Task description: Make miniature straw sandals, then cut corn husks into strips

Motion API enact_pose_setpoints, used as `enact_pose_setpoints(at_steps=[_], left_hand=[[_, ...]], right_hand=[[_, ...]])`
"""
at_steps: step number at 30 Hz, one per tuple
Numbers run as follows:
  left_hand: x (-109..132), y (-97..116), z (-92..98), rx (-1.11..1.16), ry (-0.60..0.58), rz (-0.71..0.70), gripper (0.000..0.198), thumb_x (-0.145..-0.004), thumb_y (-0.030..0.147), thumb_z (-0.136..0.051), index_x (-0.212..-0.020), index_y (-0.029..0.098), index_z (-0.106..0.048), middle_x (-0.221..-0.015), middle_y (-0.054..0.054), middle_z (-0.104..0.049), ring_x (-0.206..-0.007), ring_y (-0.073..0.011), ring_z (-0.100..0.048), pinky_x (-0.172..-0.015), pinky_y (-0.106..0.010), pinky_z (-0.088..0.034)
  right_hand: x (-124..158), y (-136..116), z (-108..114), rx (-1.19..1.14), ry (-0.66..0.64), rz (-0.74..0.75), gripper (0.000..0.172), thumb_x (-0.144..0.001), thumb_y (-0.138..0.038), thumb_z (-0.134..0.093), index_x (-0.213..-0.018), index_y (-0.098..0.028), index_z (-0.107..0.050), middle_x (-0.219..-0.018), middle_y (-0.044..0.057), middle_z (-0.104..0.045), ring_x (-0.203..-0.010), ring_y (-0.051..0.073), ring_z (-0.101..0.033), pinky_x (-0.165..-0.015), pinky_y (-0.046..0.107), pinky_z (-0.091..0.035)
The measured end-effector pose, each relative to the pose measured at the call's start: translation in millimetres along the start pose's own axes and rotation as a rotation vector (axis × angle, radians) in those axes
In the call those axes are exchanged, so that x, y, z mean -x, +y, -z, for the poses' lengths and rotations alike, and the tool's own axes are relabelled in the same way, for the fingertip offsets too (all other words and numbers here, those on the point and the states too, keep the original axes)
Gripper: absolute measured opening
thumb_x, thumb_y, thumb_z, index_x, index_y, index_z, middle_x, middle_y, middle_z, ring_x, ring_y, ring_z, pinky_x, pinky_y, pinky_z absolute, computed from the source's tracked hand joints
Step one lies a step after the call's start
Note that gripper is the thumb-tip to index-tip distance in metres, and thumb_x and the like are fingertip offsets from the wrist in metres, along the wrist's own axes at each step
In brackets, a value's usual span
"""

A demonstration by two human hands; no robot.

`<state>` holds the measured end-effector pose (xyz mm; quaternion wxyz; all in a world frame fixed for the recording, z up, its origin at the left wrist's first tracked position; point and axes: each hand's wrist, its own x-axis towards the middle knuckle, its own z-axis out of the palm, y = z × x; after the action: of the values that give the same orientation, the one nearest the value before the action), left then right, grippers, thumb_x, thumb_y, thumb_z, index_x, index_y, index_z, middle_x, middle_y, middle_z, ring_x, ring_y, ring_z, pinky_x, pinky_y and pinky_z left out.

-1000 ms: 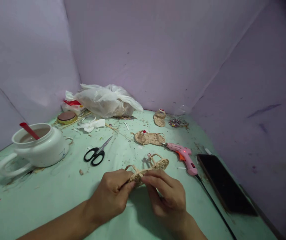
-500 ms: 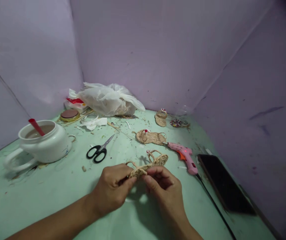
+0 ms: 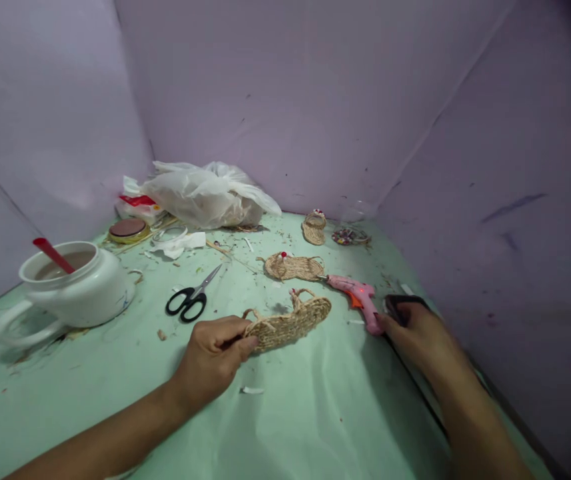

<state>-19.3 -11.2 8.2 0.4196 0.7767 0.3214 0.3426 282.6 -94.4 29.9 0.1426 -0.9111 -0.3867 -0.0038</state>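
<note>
The little woven straw sandal lies on the green table cover in front of the person, heel end pinched between thumb and fingers of the left hand, toe end and looped strap pointing away and resting on the cloth. It looks very light and somewhat springy, a coiled fibre sole that would bend or fray if squeezed hard; the sole's edge seems the safest place to hold, while the thin strap loops look the weakest part. The right hand is off the sandal, fingers loose and closed on nothing, their tips at the butt of the pink glue gun; whether they touch it cannot be told. This hand partly covers a dark phone. The gun's nozzle points at a second straw sandal, and a third stands near a bead dish by the back wall. Black scissors lie left of the held sandal, a white pot with a red spoon farther left, a plastic bag behind. Straw scraps litter the cloth.
</note>
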Motion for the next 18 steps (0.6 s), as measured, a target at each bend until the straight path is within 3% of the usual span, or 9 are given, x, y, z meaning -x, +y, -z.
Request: enact_pose_setpoints(at_steps=[3,6,9,12,15,18], left_hand=[[0,1,0.7,-0.011,0.013,-0.017,0.021,-0.079,0.02,-0.05,-0.063,0.012,-0.062,-0.051,0.002,-0.05,-0.046,-0.0066,-0.043,-0.043,-0.018,-0.033],[0,1,1.4,-0.032,0.039,-0.048,0.019,-0.079,0.019,-0.05,-0.069,0.012,-0.065,-0.051,0.002,-0.05,-0.046,-0.0069,-0.043,-0.043,-0.018,-0.033],[0,3,3.5,-0.071,0.064,-0.098,0.019,-0.079,0.018,-0.05,-0.071,0.012,-0.066,-0.052,0.001,-0.051,-0.048,-0.0076,-0.044,-0.045,-0.018,-0.034],[0,4,6.6,-0.103,0.078,-0.129,0.019,-0.08,0.018,-0.05,-0.072,0.012,-0.066,-0.054,0.0,-0.053,-0.049,-0.0082,-0.046,-0.047,-0.019,-0.036],[0,4,9.8,-0.123,0.096,-0.138,0.019,-0.079,0.018,-0.05,-0.069,0.011,-0.066,-0.054,0.0,-0.053,-0.05,-0.0086,-0.047,-0.048,-0.019,-0.036],[-2,3,11.6,-0.113,0.116,-0.131,0.019,-0.078,0.017,-0.051,-0.068,0.012,-0.066,-0.054,0.0,-0.054,-0.05,-0.0086,-0.047,-0.048,-0.019,-0.036]], right_hand=[[-9,3,-3,0.06,-0.141,0.008,0.042,-0.075,-0.045,-0.049,-0.094,-0.011,-0.065,-0.086,0.017,-0.068,-0.077,0.029,-0.063,-0.059,0.033,-0.041],[-14,-10,-4,-0.075,-0.229,0.025,0.037,-0.07,-0.048,-0.054,-0.08,-0.014,-0.066,-0.072,0.013,-0.068,-0.071,0.027,-0.063,-0.054,0.031,-0.038],[-23,-21,-6,-0.291,-0.313,-0.083,0.018,-0.054,-0.032,-0.069,-0.059,-0.017,-0.063,-0.045,0.005,-0.059,-0.051,0.022,-0.057,-0.046,0.027,-0.032],[-30,-25,-10,-0.48,-0.365,-0.158,0.009,-0.051,-0.019,-0.066,-0.049,-0.017,-0.057,-0.034,-0.001,-0.049,-0.038,0.014,-0.047,-0.039,0.025,-0.03],[-24,-28,-7,-0.661,-0.395,-0.173,0.006,-0.057,-0.023,-0.061,-0.056,-0.017,-0.058,-0.043,0.0,-0.053,-0.039,0.013,-0.048,-0.038,0.024,-0.036],[-1,-34,2,-0.93,-0.382,-0.128,0.017,-0.061,-0.027,-0.064,-0.074,-0.017,-0.061,-0.081,0.008,-0.066,-0.058,0.013,-0.058,-0.042,0.022,-0.042]])
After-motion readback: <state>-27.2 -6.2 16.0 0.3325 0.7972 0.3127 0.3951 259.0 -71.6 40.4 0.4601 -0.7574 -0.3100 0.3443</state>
